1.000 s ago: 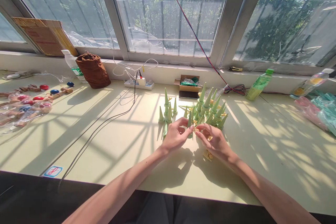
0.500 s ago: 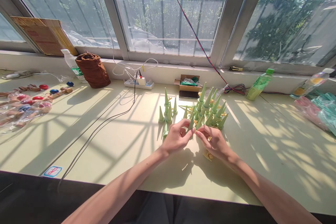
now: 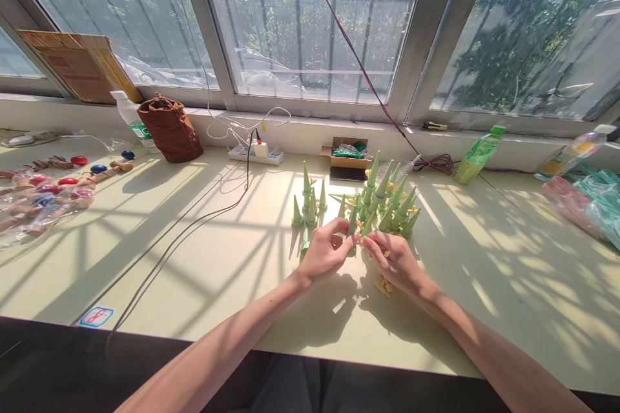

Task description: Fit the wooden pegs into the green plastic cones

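Near the table's middle, my left hand (image 3: 327,249) is closed on a pointed green cone (image 3: 352,222), held upright between thumb and fingers. My right hand (image 3: 391,258) pinches a tiny yellow piece (image 3: 359,240) against the cone's lower side; its exact shape is too small to tell. Just beyond my hands stands a dense cluster of green cones (image 3: 382,190) with yellow bits among them. A smaller group of green cones (image 3: 307,190) stands to the left, past my left hand. Some yellow pieces (image 3: 383,285) lie on the table under my right wrist.
Behind the cones sits a small open cardboard box (image 3: 349,150). Dark cables (image 3: 194,219) run across the table from a power strip (image 3: 256,153). A brown pouch (image 3: 171,129) and bagged wooden toys (image 3: 48,193) are at left; a green bottle (image 3: 479,155) leans at right.
My right fingers have shifted slightly right, and a small yellow piece now shows between the two hands. My left hand and its cone are almost unmoved.
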Motion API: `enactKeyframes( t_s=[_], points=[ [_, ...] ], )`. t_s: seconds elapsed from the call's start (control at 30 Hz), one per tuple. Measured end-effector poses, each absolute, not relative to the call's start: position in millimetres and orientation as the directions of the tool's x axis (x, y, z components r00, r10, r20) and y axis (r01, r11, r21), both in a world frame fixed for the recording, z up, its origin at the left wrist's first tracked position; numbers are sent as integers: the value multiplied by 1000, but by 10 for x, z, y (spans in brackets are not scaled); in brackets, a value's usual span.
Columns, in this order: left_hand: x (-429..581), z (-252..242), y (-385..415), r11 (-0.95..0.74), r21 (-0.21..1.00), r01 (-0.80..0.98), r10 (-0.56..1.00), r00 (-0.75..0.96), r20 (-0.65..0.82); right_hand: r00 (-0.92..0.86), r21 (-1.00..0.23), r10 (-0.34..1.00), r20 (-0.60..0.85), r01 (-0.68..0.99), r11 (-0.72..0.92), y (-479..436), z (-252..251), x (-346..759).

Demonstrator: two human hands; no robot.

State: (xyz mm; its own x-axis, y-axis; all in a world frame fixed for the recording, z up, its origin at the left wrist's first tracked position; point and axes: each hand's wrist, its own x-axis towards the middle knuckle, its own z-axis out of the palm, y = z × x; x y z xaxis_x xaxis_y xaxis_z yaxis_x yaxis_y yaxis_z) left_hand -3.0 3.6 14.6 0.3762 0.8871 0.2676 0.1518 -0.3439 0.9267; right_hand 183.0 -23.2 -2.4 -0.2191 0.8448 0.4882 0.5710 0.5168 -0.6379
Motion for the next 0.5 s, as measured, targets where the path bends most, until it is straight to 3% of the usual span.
enactKeyframes(
  t_s=[0.27, 0.5],
  points=[
    [-15, 184, 105, -218, 974, 62, 942, 275, 193, -227, -605, 790, 570, 535, 590, -242, 22, 1835],
    [-24, 170, 112, -169, 984, 56, 943, 298, 145, -218, -630, 822, 526, 549, 549, -224, -33, 1856]
  ],
)
